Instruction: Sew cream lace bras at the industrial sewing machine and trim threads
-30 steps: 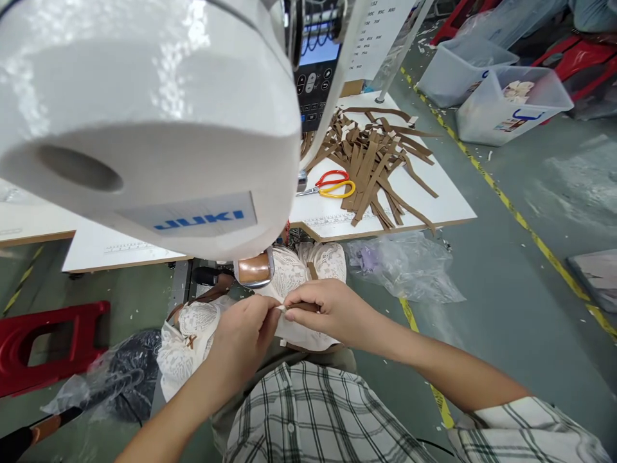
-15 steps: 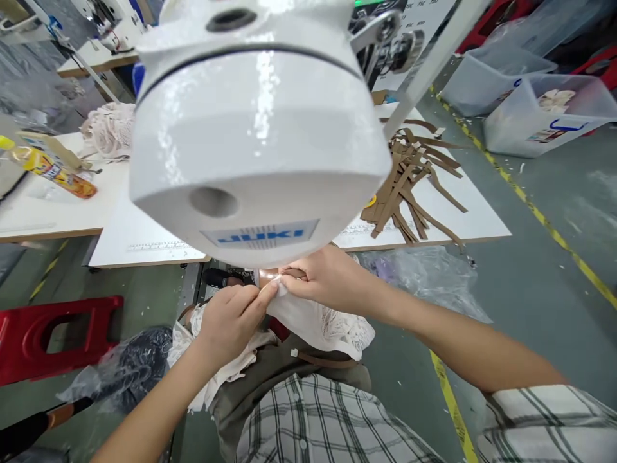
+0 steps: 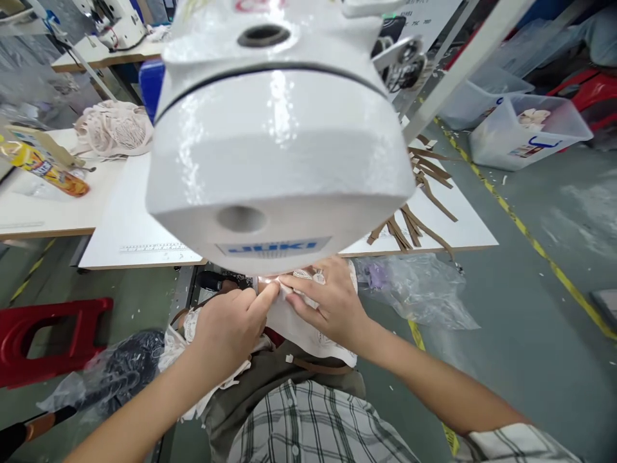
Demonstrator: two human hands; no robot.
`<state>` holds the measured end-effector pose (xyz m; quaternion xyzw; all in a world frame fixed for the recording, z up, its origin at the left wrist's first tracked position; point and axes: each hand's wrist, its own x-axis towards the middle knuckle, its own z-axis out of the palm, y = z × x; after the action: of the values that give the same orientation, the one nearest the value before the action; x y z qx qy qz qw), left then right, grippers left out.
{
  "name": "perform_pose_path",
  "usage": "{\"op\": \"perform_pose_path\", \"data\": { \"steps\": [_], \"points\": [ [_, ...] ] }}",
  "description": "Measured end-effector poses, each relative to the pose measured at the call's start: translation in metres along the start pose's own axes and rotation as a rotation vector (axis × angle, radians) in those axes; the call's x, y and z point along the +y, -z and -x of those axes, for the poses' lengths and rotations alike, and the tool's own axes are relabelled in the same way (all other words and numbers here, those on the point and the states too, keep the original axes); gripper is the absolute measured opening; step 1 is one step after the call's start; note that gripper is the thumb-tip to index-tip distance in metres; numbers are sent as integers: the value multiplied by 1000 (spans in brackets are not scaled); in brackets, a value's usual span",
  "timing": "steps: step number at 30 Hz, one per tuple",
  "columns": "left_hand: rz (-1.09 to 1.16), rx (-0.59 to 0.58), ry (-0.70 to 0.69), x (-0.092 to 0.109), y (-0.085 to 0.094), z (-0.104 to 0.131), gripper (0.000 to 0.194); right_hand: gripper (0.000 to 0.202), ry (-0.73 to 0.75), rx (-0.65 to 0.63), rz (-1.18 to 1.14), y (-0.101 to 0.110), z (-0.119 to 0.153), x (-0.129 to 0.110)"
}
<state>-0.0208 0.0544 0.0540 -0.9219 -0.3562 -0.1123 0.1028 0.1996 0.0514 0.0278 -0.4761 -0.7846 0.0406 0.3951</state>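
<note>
A white JUKI sewing machine (image 3: 279, 141) fills the upper middle, and its head hides whatever lies beneath it. White lace-edged fabric (image 3: 294, 328) hangs below the machine over the lap. My left hand (image 3: 234, 321) pinches the fabric's edge, index finger pointing to the machine's base. On the other side, my right hand (image 3: 332, 299) holds the same fabric between thumb and fingers, close to the left fingertips. More white lace cloth (image 3: 176, 344) lies on the lap at the left. A brown strap (image 3: 318, 367) with a white tag rests across the lap.
Brown strips (image 3: 414, 225) lie on the white table (image 3: 467, 225) at the right. A drink bottle (image 3: 48, 170) and lace bundle (image 3: 116, 128) are at the left. Clear bins (image 3: 530, 132), a red stool (image 3: 53, 334) and plastic bags (image 3: 419, 286) stand or lie around.
The view has shifted, so the machine appears further right and lower. My right hand has turned, its back now facing up and its fingers more spread over the fabric. My left hand stays at the edge.
</note>
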Motion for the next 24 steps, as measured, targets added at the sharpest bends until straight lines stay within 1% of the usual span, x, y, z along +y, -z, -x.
{"op": "perform_pose_path", "data": {
  "steps": [1,2,4,6,8,10,12,15,19,22,24],
  "points": [
    [-6,-12,-55,-5,0,0,41,21,-10,6,-27,-3,5,0],
    [-17,-24,-112,-10,0,-1,43,22,-36,-16,-72,-7,9,-1],
    [-44,-41,-185,-17,0,-1,45,26,-143,-81,-214,-14,17,-2],
    [-66,-60,-172,-18,1,-3,45,37,-293,-75,-382,-20,25,-4],
    [-82,-76,-127,-10,3,-4,44,43,-388,-37,-465,-23,29,-5],
    [-101,-77,-79,2,6,-5,43,38,-375,-40,-428,-21,27,-4],
    [-122,-70,-21,13,7,-7,43,33,-318,-70,-354,-16,19,-1],
    [-141,-58,66,25,6,-11,44,36,-282,-96,-357,-10,3,8],
    [-137,-40,135,29,4,-17,39,37,-250,-164,-467,-9,-17,20],
    [-126,-30,176,29,4,-19,36,32,-216,-208,-508,-9,-29,26],
    [-116,-14,188,29,4,-19,35,28,-212,-210,-495,-10,-35,29]
  ]
}}
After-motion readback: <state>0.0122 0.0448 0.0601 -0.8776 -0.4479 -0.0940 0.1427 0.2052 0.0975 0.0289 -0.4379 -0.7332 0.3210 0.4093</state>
